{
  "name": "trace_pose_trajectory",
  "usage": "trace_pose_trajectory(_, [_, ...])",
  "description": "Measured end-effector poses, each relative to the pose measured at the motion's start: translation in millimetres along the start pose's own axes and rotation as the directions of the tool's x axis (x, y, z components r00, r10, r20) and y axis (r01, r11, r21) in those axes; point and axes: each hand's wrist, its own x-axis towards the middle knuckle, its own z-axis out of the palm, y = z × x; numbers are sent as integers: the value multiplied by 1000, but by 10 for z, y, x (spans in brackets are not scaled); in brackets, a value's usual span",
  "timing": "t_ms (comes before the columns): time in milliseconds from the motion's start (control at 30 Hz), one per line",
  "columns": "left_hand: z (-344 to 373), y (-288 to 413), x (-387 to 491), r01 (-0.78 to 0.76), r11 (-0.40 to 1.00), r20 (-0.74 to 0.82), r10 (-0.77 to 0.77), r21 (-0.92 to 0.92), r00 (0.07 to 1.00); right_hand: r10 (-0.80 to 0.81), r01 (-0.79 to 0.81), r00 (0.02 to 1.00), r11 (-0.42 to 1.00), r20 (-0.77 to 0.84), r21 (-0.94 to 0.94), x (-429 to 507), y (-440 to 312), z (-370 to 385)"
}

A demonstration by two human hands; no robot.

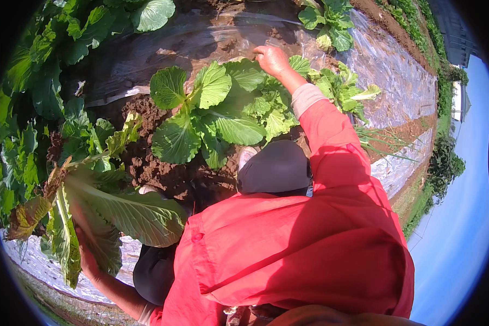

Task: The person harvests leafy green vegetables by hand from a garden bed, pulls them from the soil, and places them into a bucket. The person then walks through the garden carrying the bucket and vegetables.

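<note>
My left hand (87, 252) is at the lower left, gripping a loose leafy cabbage plant (126, 208). Broad green leaves with pale ribs spread from it, and some outer leaves are brown and ragged. Those leaves cover most of my left fingers. My right arm, in a red sleeve, stretches away over the bed, and my right hand (271, 61) hovers at the edge of a growing cabbage plant (212, 118), above the plastic mulch film (179, 53). Its fingers are bent; whether they pinch anything is hidden by the back of the hand.
Brown clumped soil (146, 150) shows between the plants and my shoes. Dense leafy greens (36, 81) fill the left side. Another cabbage (330, 28) grows at the top, and thin green onion-like leaves (385, 140) stand at right. Silvery film (395, 81) covers further ground.
</note>
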Motion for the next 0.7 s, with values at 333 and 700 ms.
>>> trace_pose_trajectory(333, [366,1031,-290,-229,941,-84,256,249,963,394,-315,918,779,-33,542,-1285,898,-118])
trace_pose_trajectory(700, [656,1257,-60,-333,855,-162,422,398,892,662,-585,747,605,67,540,-2777,1660,512])
